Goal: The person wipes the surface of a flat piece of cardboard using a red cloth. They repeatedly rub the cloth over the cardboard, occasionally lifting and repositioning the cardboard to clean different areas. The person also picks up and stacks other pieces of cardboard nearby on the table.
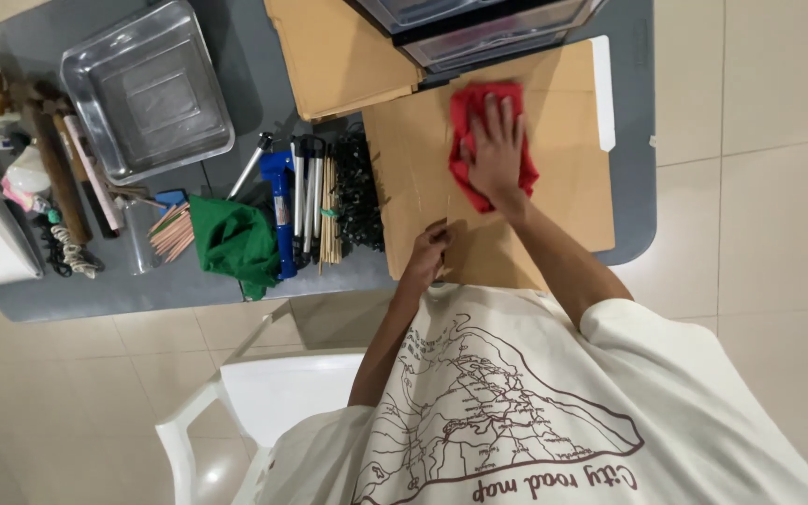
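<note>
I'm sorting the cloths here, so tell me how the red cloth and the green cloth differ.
The red cloth lies spread on the brown cardboard sheet, pressed flat under the right hand; the green cloth sits bunched in a heap on the grey table, with no hand on it. The red one is at the right side of the table; the green one lies left of it, beside the blue tool and sticks. Both look like soft fabric rags.

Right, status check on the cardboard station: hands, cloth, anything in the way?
Right hand flat on red cloth, pressing it onto cardboard sheet. Left hand gripping the sheet's near edge. Green cloth and tools lie left, apart.
</note>
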